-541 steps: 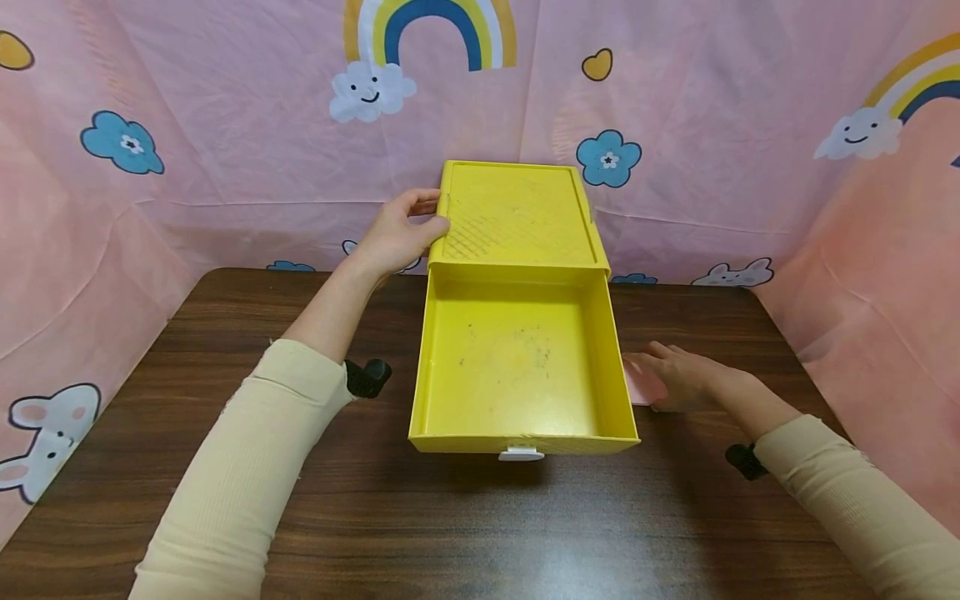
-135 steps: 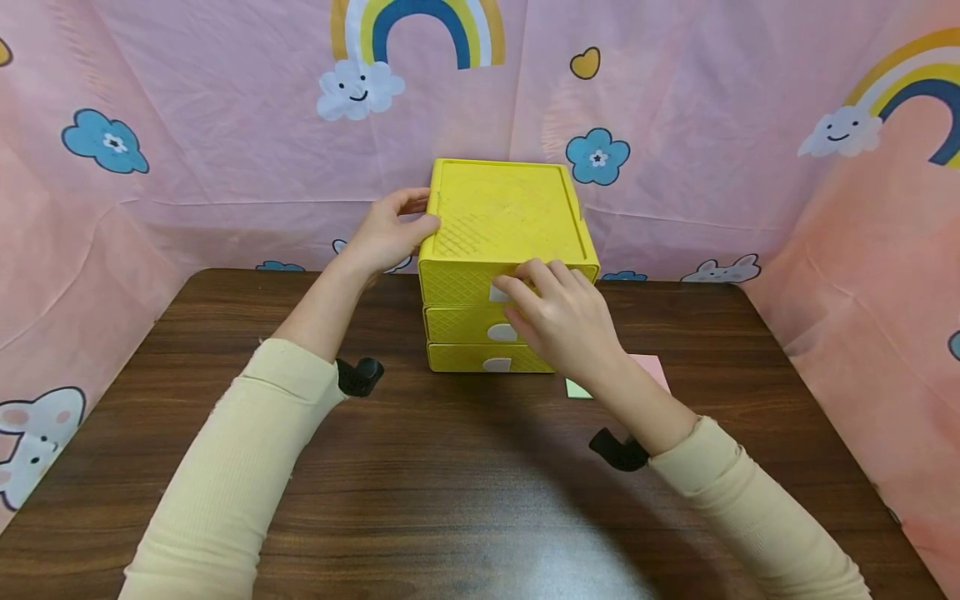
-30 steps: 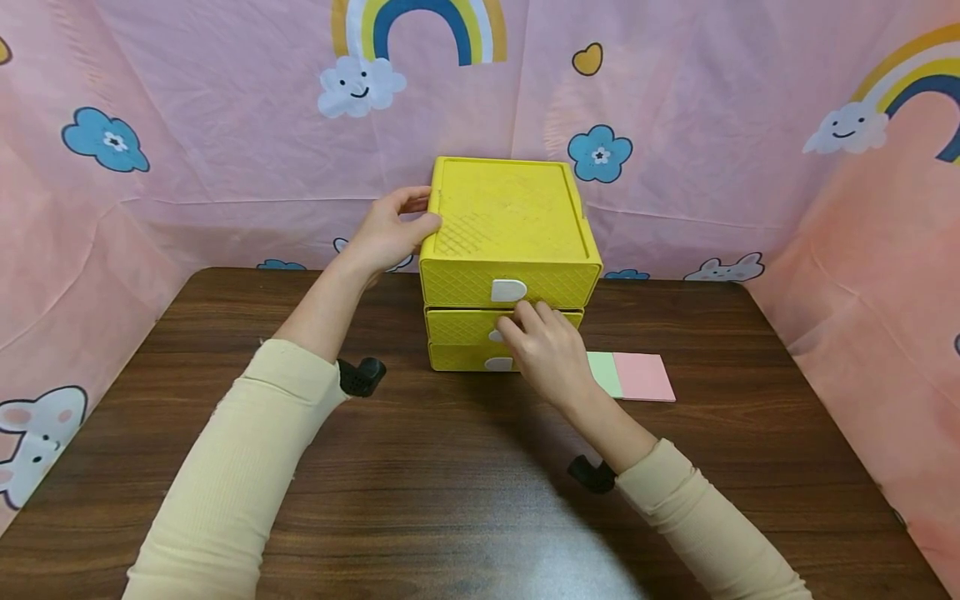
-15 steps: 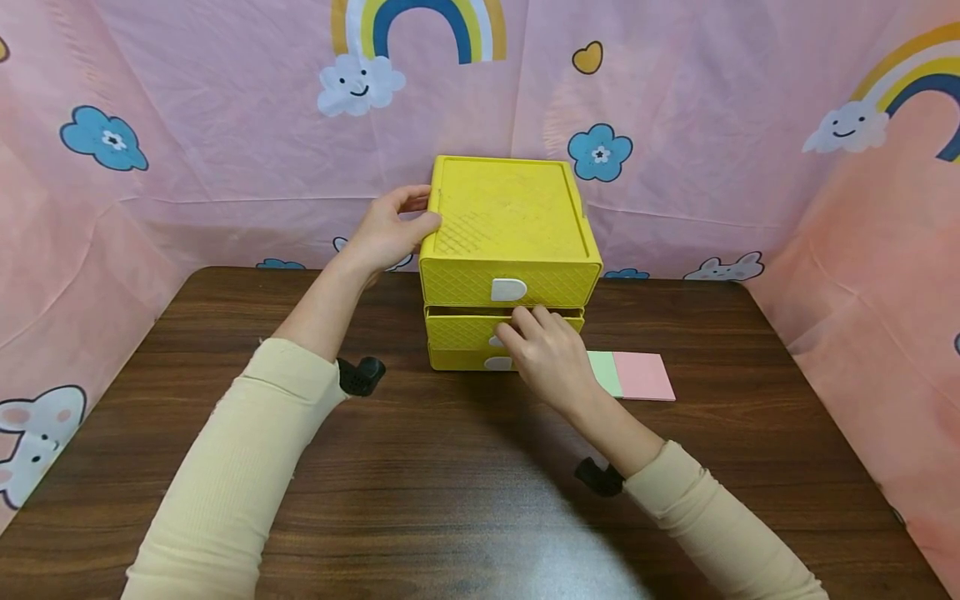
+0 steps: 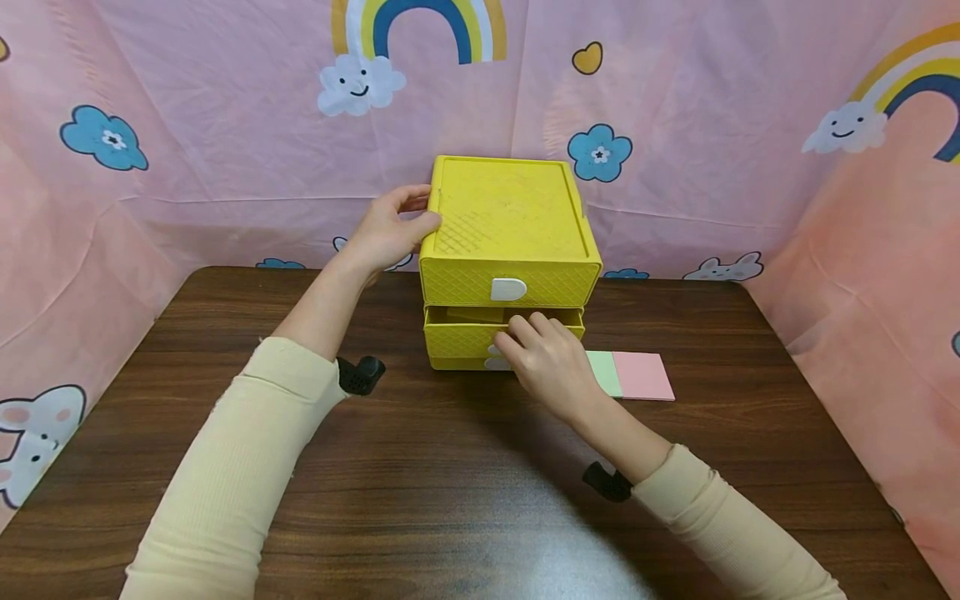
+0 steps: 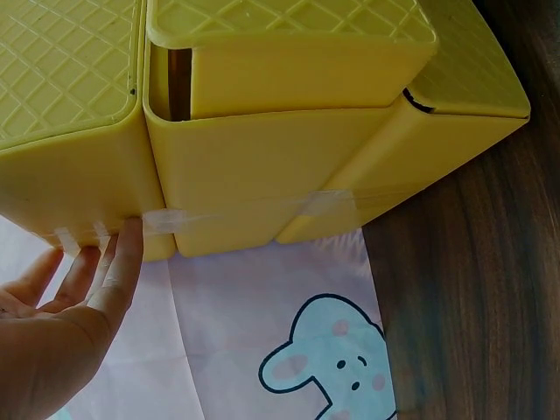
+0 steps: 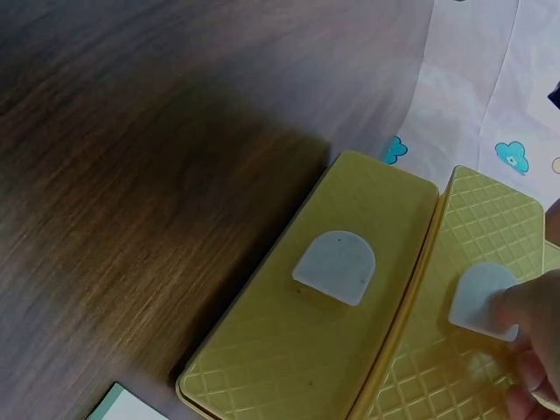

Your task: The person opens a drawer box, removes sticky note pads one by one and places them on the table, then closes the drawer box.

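Gripping the front of the partly drawn-out middle drawer [image 5: 456, 342], the right hand [image 5: 551, 362] has its fingers curled over the rim at the front of the yellow drawer unit [image 5: 510, 208]. The left hand [image 5: 388, 233] rests extended fingers against the unit's left side, thumb by its top edge. Right of the unit's front, a green pad [image 5: 606, 373] and a pink pad [image 5: 643, 377] lie edge to edge, the green one partly behind the right hand. From the unit's front, the brown table [image 5: 420, 500] spreads toward the person; close behind the unit hangs patterned cloth [image 5: 465, 125]. Only the left wrist view shows clear tape [image 6: 337, 203] across seams on the unit's left side. The right wrist view shows the thumb on the middle drawer's white tab [image 7: 472, 296].
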The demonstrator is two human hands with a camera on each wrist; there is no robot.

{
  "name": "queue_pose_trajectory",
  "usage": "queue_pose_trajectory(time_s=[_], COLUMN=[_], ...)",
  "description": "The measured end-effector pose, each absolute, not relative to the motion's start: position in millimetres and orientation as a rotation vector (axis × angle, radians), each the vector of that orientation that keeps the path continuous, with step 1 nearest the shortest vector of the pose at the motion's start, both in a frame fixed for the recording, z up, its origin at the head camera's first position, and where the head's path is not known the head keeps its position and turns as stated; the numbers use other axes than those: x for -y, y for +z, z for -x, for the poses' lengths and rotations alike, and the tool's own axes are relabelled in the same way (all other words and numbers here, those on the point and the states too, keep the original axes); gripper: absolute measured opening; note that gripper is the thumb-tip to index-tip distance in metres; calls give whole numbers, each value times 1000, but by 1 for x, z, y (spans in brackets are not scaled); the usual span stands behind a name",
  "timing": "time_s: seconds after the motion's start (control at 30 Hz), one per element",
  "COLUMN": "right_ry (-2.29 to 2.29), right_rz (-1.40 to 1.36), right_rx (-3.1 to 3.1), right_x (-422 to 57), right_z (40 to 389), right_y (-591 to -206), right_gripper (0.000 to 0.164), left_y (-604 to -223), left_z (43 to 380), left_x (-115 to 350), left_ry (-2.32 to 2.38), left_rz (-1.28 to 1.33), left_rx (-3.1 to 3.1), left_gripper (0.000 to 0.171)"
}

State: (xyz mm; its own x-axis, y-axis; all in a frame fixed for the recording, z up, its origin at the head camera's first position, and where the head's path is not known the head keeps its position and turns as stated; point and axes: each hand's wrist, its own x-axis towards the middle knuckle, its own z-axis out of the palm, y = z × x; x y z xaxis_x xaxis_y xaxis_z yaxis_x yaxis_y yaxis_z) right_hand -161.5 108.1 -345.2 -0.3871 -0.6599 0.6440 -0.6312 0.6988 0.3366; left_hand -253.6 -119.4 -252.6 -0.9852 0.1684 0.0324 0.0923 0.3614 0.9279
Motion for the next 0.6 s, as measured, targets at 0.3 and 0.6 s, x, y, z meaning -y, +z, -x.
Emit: queue_pose_trajectory(time_s=[0.3,0.6], right_ry=[-33,-20], right_rz=[-1017,-1033], right_rx=[2094,2121], right_x=[-109,-109], right_z=[155,150], right_y=[-345,-345], right_gripper=[25,21], left_y=[-253,-253], left_z=[254,254], left_x=[119,119], left_ry=[1720,1721], left_rz=[-232,-227], left_rx=[-2534,-2530], left_gripper=[54,54])
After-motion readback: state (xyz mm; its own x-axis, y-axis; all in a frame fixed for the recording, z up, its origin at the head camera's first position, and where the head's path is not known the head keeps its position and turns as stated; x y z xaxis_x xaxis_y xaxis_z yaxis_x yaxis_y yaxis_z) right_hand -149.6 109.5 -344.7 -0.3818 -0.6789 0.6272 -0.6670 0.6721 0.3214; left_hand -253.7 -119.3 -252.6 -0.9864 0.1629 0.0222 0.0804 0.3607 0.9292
